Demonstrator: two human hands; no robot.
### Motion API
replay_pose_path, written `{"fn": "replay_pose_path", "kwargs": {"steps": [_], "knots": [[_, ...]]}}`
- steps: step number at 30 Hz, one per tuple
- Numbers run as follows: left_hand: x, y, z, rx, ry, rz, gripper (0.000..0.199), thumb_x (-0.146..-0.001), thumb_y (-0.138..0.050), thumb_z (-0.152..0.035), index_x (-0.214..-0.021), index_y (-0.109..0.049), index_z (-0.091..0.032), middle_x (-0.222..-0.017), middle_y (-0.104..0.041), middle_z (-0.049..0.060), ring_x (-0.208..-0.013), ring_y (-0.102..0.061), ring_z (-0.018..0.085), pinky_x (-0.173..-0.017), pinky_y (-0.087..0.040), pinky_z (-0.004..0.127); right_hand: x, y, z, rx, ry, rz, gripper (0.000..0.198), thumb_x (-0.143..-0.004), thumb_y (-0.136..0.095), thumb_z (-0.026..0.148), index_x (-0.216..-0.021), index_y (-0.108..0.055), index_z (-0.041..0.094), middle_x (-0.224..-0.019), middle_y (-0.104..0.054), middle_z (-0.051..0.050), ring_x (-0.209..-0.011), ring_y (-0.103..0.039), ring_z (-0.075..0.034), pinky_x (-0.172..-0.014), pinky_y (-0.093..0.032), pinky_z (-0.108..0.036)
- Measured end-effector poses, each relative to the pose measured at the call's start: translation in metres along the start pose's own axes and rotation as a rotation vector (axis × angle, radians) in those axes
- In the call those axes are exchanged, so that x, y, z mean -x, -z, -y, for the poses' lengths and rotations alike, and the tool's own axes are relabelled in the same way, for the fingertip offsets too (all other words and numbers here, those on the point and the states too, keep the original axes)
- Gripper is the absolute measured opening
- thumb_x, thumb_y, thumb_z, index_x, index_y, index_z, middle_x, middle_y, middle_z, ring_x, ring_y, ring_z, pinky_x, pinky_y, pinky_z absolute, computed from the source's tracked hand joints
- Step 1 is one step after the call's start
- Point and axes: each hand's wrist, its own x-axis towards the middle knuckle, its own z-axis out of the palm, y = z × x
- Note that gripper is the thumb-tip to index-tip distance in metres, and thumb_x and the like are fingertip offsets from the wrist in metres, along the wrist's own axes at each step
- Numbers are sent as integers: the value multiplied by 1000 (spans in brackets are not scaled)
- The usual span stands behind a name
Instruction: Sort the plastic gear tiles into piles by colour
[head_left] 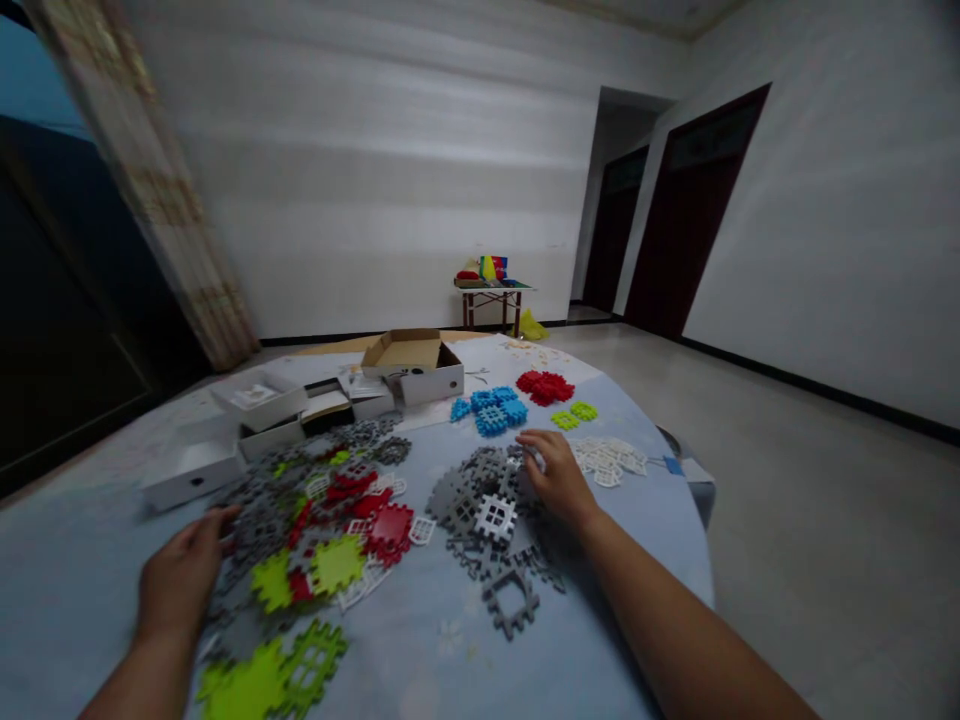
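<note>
My right hand (556,478) is over the right edge of a pile of grey interlocking building tiles (459,500), its fingers apart and nothing visible between them. A lighter grey window tile (496,517) lies on that pile, and a square grey frame tile (511,602) lies in front. My left hand (180,572) rests at the left edge of a mixed heap of grey, red, green and white tiles; its fingertips are blurred and partly hidden by the pieces. In this heap are a red tile (391,530) and a lime green tile (337,564).
Beyond are piles of blue tiles (493,410), red tiles (546,387), lime green tiles (574,415) and white window pieces (609,458). An open cardboard box (433,385) and white boxes (187,470) stand at the back left. The round table's edge (703,540) curves along the right.
</note>
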Motion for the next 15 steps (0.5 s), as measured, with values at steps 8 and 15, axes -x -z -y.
{"fn": "replay_pose_path", "kwargs": {"steps": [8,15], "knots": [[2,-4,-1,148,91,8,48,-71,-44,-47,-98,-66,-13,-91,-69,7,-79,-62,21,-72,-50,29,7,-27,78,-106,244,365,23,-81,-50,14,-100,-62,21,-101,-63,-6,-98,-51,-20,-86,-36,-37],[3,-7,2,203,70,-13,49,-70,-42,-50,-93,-67,-15,-93,-69,9,-82,-62,22,-71,-50,29,10,-86,153,-2,449,712,28,-79,-59,29,-106,-59,21,-103,-61,-7,-98,-48,-23,-82,-35,-36]]}}
